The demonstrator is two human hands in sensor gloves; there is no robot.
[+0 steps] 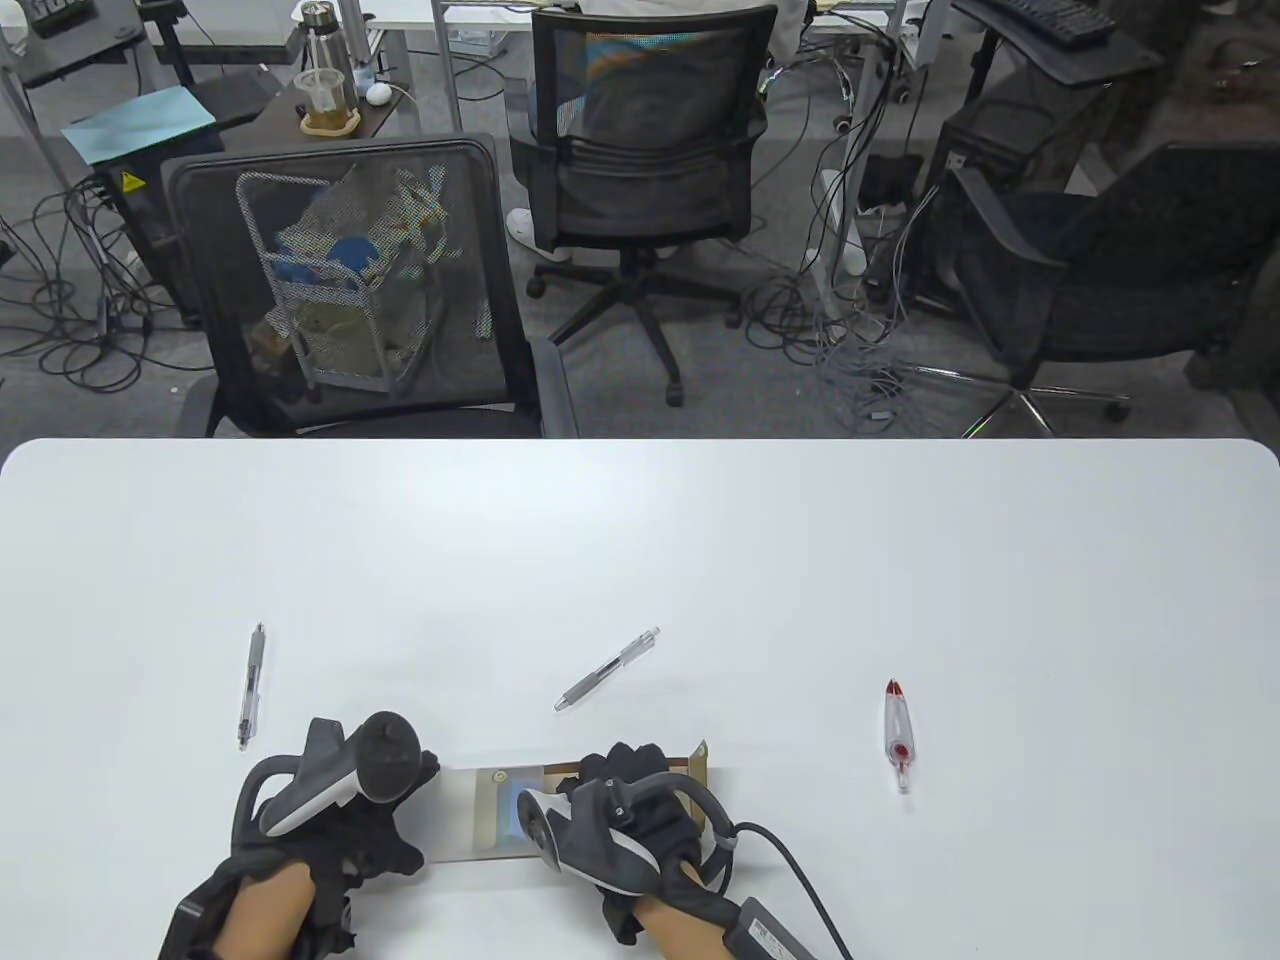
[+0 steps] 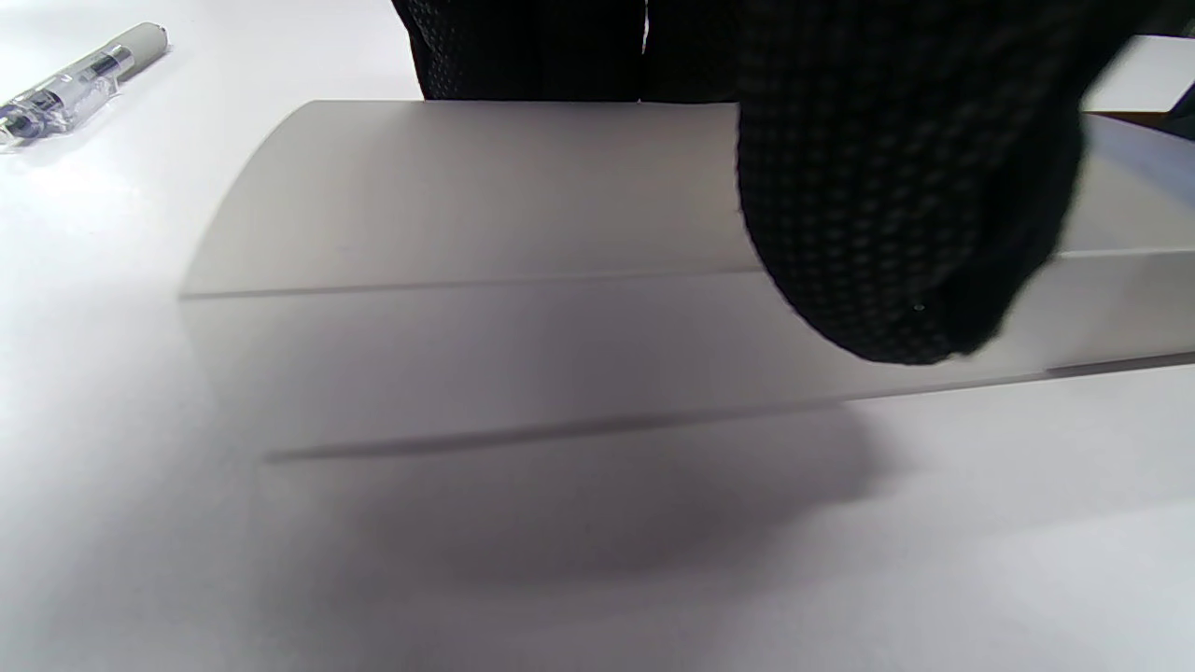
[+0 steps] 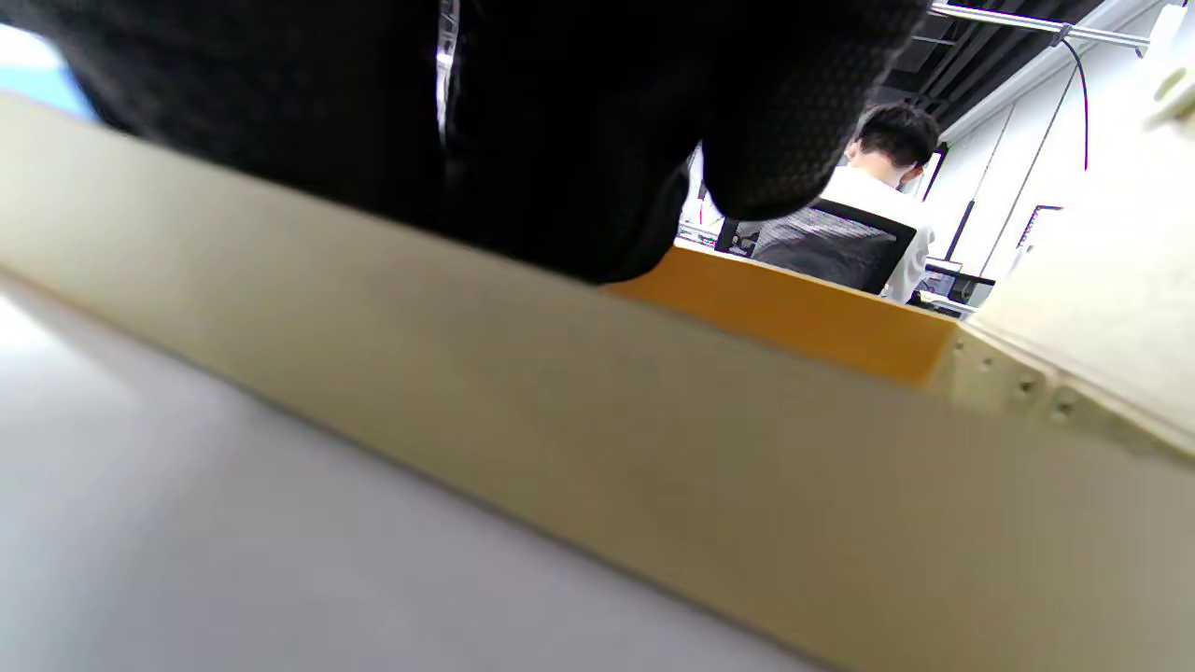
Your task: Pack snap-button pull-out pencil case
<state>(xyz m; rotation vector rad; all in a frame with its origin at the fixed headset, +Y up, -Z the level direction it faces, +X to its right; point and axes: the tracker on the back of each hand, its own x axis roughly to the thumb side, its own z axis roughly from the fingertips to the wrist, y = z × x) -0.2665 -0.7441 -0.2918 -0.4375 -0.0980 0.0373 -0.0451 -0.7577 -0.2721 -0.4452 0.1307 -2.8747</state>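
The pencil case lies at the table's near edge. Its frosted translucent sleeve (image 1: 470,815) is on the left and its beige inner tray (image 1: 692,766) sticks out to the right, with a snap-button flap at the far right corner. My left hand (image 1: 415,795) grips the sleeve's left end; in the left wrist view my fingers (image 2: 906,205) wrap over the sleeve (image 2: 485,280). My right hand (image 1: 612,768) grips the tray; in the right wrist view my fingers (image 3: 560,140) curl over the tray's beige wall (image 3: 653,448). The tray's inside is hidden.
A grey pen (image 1: 251,686) lies to the left, also in the left wrist view (image 2: 75,79). A second grey pen (image 1: 607,669) lies just beyond the case. A red-and-white pen (image 1: 898,735) lies to the right. A cable (image 1: 790,870) trails from my right wrist.
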